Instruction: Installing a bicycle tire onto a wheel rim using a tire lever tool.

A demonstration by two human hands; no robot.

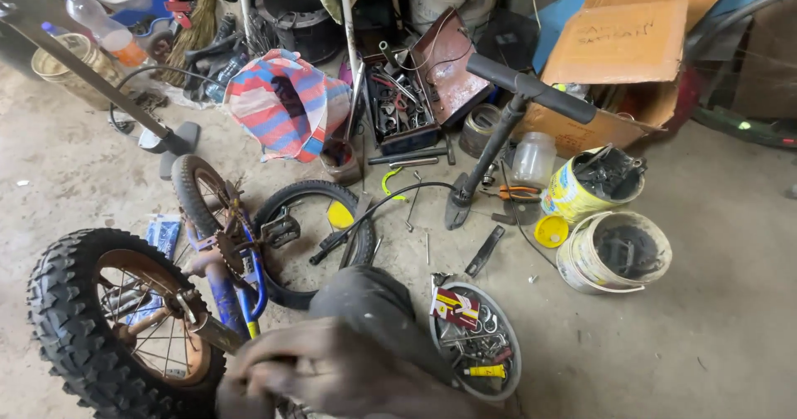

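Blurred hand (332, 377) at bottom centre, beside the knobby bike wheel (124, 323); cannot tell its grip or which hand. Round tray of small parts (476, 342) sits just right.

The person's hands (332, 377) are bare, blurred at the near edge, with no glove, ring or watch visible. A dark grey trouser knee (369, 303) shows behind them.

You see a blue bicycle frame (241, 290), a black knobbly tyre (62, 319), a red, blue and white striped bag (282, 103) farther off, and a yellow bucket (577, 191) right.
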